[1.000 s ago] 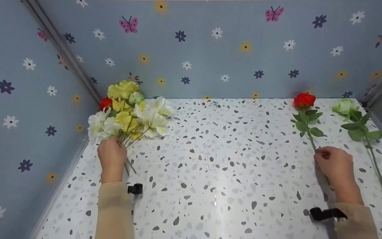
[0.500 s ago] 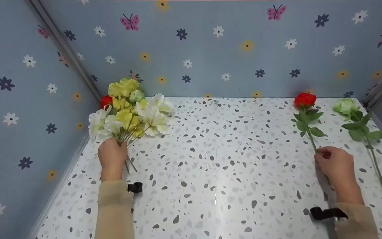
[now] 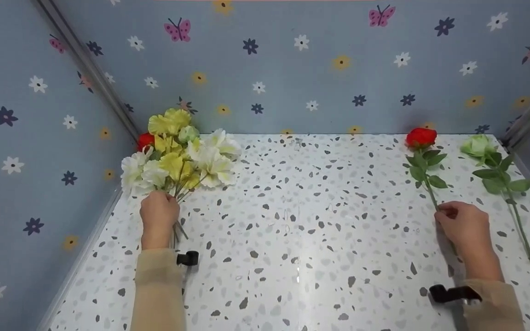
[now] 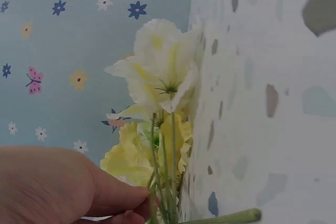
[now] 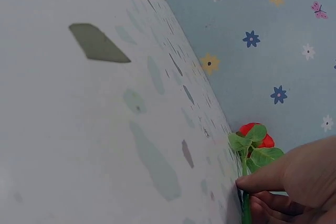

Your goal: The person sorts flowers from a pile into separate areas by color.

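At the left, a bunch of flowers (image 3: pixel 177 163) with yellow, white, pale green and red blooms lies near the corner. My left hand (image 3: pixel 159 215) pinches its thin stems just below the blooms; stem ends stick out beyond the hand. In the left wrist view, thumb and fingers close on several green stems (image 4: pixel 173 161) under a white bloom (image 4: pixel 160 69). On the right side, my right hand (image 3: pixel 465 230) pinches the stem of a red rose (image 3: pixel 421 138) between thumb and fingers. The right wrist view shows the rose's green leaves (image 5: pixel 265 156) beyond the thumb.
A pale green rose (image 3: pixel 479 147) lies to the right of my right hand. The speckled white table (image 3: pixel 302 220) stretches between both hands. A blue flower-patterned wall (image 3: pixel 292 69) stands along the back, with another panel (image 3: pixel 25 138) at left.
My left hand has shifted slightly right over the stems, and the stem ends have moved a little with it. The right hand keeps its pinch on the red rose's stem.
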